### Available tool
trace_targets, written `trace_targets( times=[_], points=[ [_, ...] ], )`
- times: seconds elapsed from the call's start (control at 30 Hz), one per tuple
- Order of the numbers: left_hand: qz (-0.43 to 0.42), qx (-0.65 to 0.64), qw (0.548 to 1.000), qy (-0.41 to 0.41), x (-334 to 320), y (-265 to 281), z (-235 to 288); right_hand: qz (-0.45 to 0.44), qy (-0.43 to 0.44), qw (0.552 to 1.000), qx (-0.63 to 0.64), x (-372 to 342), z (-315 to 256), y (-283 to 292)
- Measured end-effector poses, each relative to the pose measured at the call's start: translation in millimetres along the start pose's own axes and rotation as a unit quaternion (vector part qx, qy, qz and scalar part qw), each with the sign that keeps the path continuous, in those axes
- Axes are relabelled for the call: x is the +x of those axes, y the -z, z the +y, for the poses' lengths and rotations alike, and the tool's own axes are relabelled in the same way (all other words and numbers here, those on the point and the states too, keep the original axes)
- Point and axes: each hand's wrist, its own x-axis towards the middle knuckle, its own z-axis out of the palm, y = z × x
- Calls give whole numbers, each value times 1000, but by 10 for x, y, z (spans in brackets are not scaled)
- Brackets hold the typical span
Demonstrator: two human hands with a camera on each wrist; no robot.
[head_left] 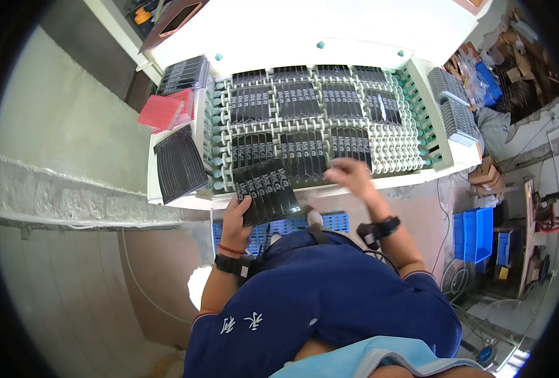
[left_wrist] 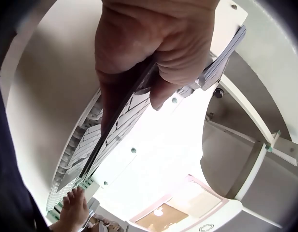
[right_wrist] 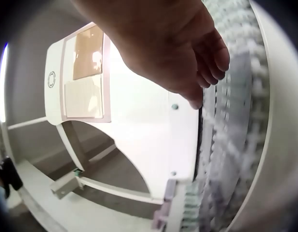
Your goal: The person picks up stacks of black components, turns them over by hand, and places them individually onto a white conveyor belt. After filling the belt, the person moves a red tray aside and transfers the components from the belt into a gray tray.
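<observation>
While my left grip [head_left: 234, 222] pinches the left edge of a black panel [head_left: 268, 194], with the thumb flat on its printed face and the fingers behind it, the panel tilts in front of my waist, at the near side of the roller bed [head_left: 396, 150]. Pale lettering runs across its upper half, and the lower corner toward four o'clock shines. Just short of three o'clock from it, my right grip [head_left: 354, 178] hangs over the bed's front edge, fingers loosely curled and grasping nothing that I can see; it is blurred, and I cannot tell whether a fingertip touches the rollers.

From twelve to two o'clock, more panels [head_left: 297, 101] lie on the rollers in three rows, four in the back, four in the middle and three in front; the one I hold partly covers the front row's leftmost. On the white side ledge [head_left: 166, 195], a dark stack [head_left: 180, 165] sits between nine and ten o'clock, red panels [head_left: 165, 113] at ten, and a second dark pile [head_left: 184, 74] at eleven. Grey stacks [head_left: 460, 121] stand on the far ledge at two. Beyond the bed, a white cover [head_left: 305, 31] rises at twelve. Blue bins [head_left: 473, 233] stand past three o'clock.
</observation>
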Motion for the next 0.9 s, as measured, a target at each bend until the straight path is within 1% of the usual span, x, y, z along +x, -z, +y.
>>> trace_targets(
  times=[0.03,0.07,0.17,0.2,0.27,0.3,0.33,0.37,0.43,0.5,0.53,0.57,0.6,0.63,0.67,0.7,0.73,0.77,0.8,0.83,0.87,0.9],
  points=[
    [-14,6,1000,4,77,-12,-51,-78,-48,994,67,-57,-116,-245],
    [-27,10,1000,7,129,-36,-91,-155,-95,974,134,-115,-196,-394],
    [-41,9,999,10,158,-148,-116,-163,-110,969,150,-116,-135,-422],
    [-36,11,999,1,142,-164,-107,-127,-141,964,186,-101,-60,-302],
    [-21,-3,1000,1,98,-139,-74,-62,-127,979,145,-54,75,209],
    [-14,-10,1000,2,72,-126,-52,6,-141,984,111,-74,111,485],
    [-7,-9,1000,-4,36,-134,-29,75,-148,984,64,-77,358,801],
    [1,-17,1000,-6,20,-95,-24,154,-146,971,106,-106,393,1058],
    [16,-31,999,-11,-6,-15,-7,218,-147,963,55,-118,829,1616],
    [11,-33,999,-8,-36,-35,16,239,-169,955,-46,-104,917,1900],
    [12,-36,999,-3,-42,-62,28,218,-221,941,-134,-98,931,1993],
    [15,-41,999,1,-44,-78,34,253,-153,926,-234,-122,973,1994],
    [-14,-51,999,1,-26,-41,28,281,-83,897,-330,-117,1030,1935],
    [-40,-62,997,1,-6,18,20,303,-10,855,-421,-85,1085,1858],
    [-65,-72,995,1,5,74,5,322,16,865,-385,-37,1146,1771],
    [-49,-69,996,3,-9,35,10,316,18,867,-385,15,1009,1600],
    [-34,-64,997,9,-29,-41,20,297,13,888,-352,59,829,1380],
    [-21,-59,998,15,-31,-90,23,261,52,904,-335,115,788,1195],
    [-27,-50,998,17,-18,-85,13,233,89,894,-372,142,602,979],
    [-33,-41,999,16,-7,-62,-5,198,117,905,-358,205,584,796],
    [-38,-33,999,13,-4,-48,-12,169,170,898,-370,240,371,637],
    [-44,-30,998,13,-8,-74,-12,124,186,899,-376,305,353,527]
  ],
)
